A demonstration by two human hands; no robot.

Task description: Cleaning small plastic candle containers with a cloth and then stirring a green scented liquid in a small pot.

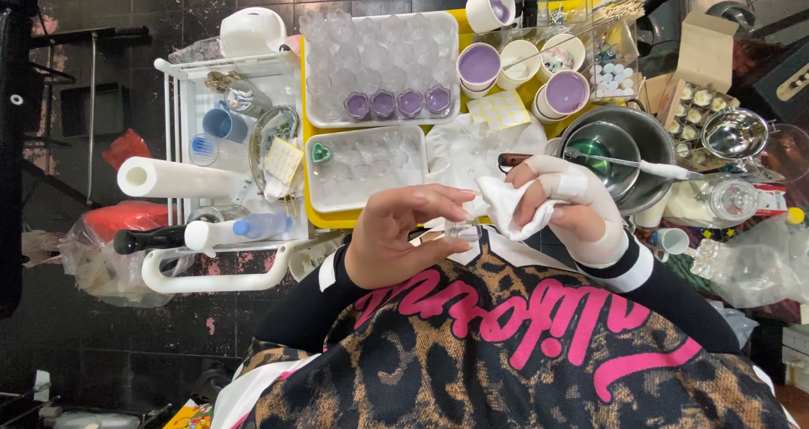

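My left hand [394, 237] pinches a small clear glass cup [462, 229] between thumb and fingertips, close in front of my chest. My right hand [566, 203], wrapped with white tape on fingers and wrist, grips a crumpled white tissue [508, 207] that touches the cup's right side. Both hands hover at the near edge of a yellow tray [330, 219]. On it lie two clear plastic trays [313, 195] of small glass cups; a few cups in the far tray hold purple wax [396, 103], and one near cup holds a green heart [321, 152].
White paper cups with purple liquid [479, 65] stand behind the trays. A metal bowl [653, 134] with a long stirrer sits right of my right hand. To the left, a white cart [173, 281] carries a paper roll [173, 179] and a blue-capped bottle [253, 226].
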